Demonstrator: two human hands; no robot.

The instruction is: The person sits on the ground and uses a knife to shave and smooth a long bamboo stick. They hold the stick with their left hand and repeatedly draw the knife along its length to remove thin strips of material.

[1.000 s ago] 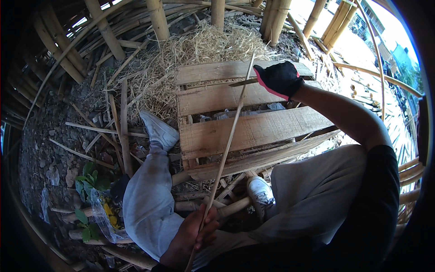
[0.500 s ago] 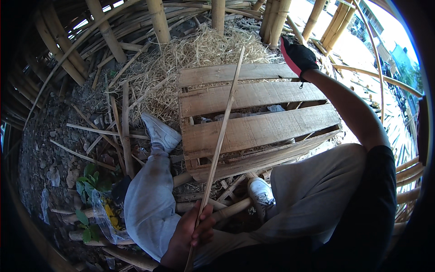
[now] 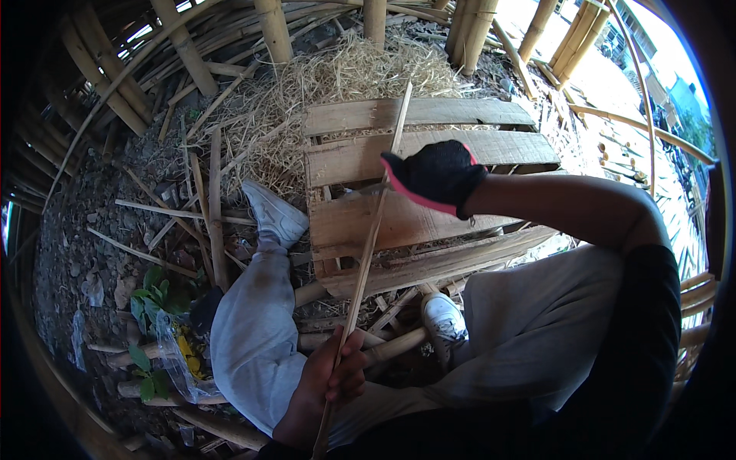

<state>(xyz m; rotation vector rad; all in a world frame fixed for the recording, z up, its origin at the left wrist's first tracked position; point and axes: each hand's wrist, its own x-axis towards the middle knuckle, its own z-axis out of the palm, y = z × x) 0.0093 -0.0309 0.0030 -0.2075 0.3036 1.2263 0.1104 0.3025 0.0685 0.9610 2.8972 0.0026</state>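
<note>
A long, thin bamboo strip (image 3: 366, 268) slants from my lap up over a wooden slatted crate (image 3: 429, 222). My bare left hand (image 3: 333, 376) is closed round its lower part, with the fingers wrapped on it. My right hand (image 3: 433, 176), in a black glove with a pinkish-red edge, is above the crate's slats and against the upper part of the strip. Its thumb side covers a short length of the strip. The right fingers are curled closed, and what they hold, if anything, is hidden.
Straw shavings (image 3: 345, 77) lie behind the crate, below upright bamboo poles (image 3: 272, 31). Loose sticks (image 3: 215, 199) and rubble are on the left, near a leafy plant (image 3: 153, 299) and clear plastic (image 3: 176, 368). My shoes (image 3: 443, 318) flank the crate's near side.
My right hand has swung in from the crate's far right corner to the upper part of the strip. The left hand keeps its grip on the strip in nearly the same place.
</note>
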